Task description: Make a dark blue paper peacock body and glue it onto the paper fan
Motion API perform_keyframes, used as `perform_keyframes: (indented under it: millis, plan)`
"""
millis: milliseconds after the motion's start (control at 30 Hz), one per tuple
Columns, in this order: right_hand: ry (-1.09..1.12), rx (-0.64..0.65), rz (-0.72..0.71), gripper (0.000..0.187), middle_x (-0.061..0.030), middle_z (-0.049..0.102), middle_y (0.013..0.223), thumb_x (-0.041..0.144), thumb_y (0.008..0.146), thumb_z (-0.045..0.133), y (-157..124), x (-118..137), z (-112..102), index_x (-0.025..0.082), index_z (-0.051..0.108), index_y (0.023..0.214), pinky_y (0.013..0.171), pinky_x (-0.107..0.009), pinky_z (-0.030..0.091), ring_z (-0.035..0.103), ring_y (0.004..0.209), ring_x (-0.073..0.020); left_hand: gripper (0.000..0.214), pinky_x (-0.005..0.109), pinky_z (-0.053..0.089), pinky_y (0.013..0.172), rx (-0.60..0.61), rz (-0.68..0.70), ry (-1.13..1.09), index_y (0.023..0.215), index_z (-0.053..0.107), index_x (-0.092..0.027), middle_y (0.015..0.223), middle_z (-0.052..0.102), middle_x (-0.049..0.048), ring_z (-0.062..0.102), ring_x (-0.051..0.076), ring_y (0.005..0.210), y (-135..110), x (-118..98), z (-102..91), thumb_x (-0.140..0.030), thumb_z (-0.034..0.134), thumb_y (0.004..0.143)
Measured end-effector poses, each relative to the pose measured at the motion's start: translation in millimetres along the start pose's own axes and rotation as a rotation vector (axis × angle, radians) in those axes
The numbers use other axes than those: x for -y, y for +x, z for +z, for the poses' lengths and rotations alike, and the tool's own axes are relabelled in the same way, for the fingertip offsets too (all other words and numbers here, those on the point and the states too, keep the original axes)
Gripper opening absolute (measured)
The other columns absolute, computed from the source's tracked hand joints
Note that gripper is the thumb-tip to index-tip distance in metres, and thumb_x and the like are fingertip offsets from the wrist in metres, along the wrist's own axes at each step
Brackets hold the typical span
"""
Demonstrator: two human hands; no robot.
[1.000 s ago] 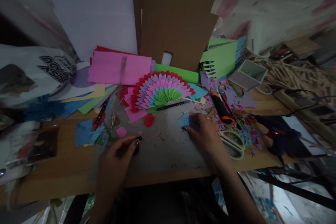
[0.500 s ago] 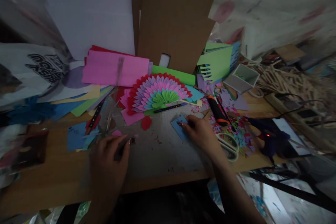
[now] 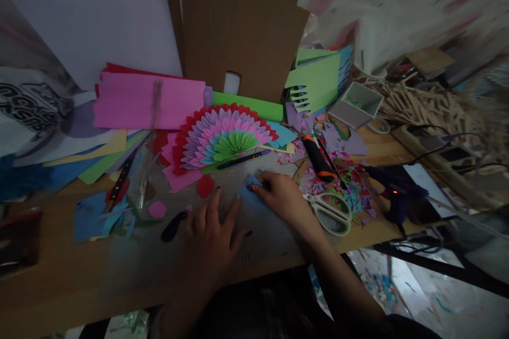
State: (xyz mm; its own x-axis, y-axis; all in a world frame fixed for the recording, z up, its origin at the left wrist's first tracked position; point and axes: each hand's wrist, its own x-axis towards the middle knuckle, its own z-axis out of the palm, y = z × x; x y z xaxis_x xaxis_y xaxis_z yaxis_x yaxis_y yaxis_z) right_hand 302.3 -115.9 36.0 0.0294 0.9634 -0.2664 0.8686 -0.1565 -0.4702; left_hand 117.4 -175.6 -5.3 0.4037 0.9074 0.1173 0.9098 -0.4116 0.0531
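Item: blue paper piece (image 3: 249, 190), lying flat on the grey mat (image 3: 262, 228) at mid-bench; my right hand (image 3: 280, 198) presses its fingertips down on it, my left hand (image 3: 210, 233) lies spread and empty just beside. I judge it light, limp and easily creased or torn, best pinched at a free edge while the other hand pins it. Container: one small white box (image 3: 356, 106) at the back right, open; I can make out nothing inside it.

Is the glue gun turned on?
Probably on. A small red light glows on the dark glue gun lying at the table's right edge, beside the scissors. Whether it is hot cannot be told.
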Motion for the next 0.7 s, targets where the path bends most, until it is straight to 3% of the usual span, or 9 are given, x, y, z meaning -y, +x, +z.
perform_keyframes:
  millis: [333,467,700]
  plan:
    - [0.012,-0.016,0.012,0.018,-0.0021,0.063,0.065,0.025,0.09,0.069,2.6,-4.1,-1.4,0.02,0.066,0.073,0.058,-0.029,0.024,0.054,0.063,-0.0184,0.044,0.062,0.051,0.089,0.009,0.024,0.042,0.134,0.069,-0.027,0.147,0.058,0.0253,0.064,0.041,0.115,0.1,0.8,-1.5,-0.036,0.067,0.091]
    - [0.057,0.005,-0.022,0.014,0.0007,0.062,0.066,0.022,0.088,0.071,2.3,-2.5,-1.0,0.02,0.067,0.074,0.059,-0.027,0.028,0.054,0.064,-0.0166,0.037,0.062,0.05,0.089,0.032,0.004,0.024,0.131,0.071,-0.033,0.151,0.056,0.022,0.062,0.041,0.119,-0.5,1.5,-2.5,-0.033,0.062,0.094]
    - [0.144,0.03,-0.052,0.018,0.0036,0.058,0.064,0.02,0.088,0.07,4.0,-4.3,-0.6,0.019,0.064,0.071,0.059,-0.025,0.029,0.051,0.062,-0.0137,0.038,0.063,0.048,0.094,0.06,-0.003,0.011,0.132,0.07,-0.029,0.151,0.055,0.0224,0.06,0.041,0.124,0.2,-1.7,-5.5,-0.026,0.059,0.095]
